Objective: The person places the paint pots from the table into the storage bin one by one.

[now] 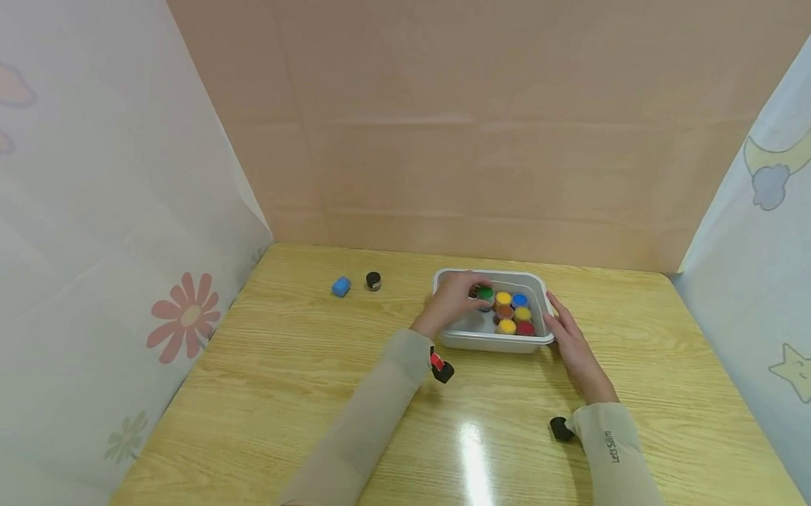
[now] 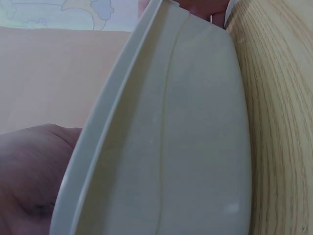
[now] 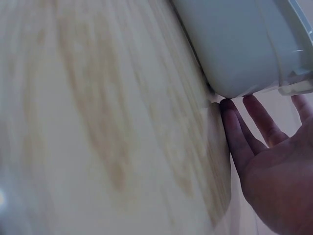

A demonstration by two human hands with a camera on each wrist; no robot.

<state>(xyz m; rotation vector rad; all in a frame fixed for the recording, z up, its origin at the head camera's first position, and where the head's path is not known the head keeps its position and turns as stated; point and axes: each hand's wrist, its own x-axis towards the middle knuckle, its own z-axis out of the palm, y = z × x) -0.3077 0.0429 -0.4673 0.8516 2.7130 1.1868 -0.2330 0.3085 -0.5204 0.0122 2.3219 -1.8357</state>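
A white plastic tub (image 1: 490,344) stands on the table and holds several small paint jars with coloured lids. Over its left part, my left hand (image 1: 451,300) pinches a green-lidded jar (image 1: 486,295) between thumb and fingers. Yellow (image 1: 503,298), blue (image 1: 520,299), brown (image 1: 505,312) and red (image 1: 525,329) lids cluster to the right of it. With extended fingers my right hand (image 1: 575,352) touches the tub's right end; the right wrist view shows the fingertips (image 3: 252,100) against the wall. In the left wrist view the tub's wall (image 2: 195,127) hides the left fingertips.
To the left of the tub, a black-lidded jar (image 1: 373,281) stands on the wooden table (image 1: 288,400). A blue jar (image 1: 341,286) lies on its side beside it. A brown backdrop (image 1: 480,135) rises behind the table, with patterned sheets on both sides.
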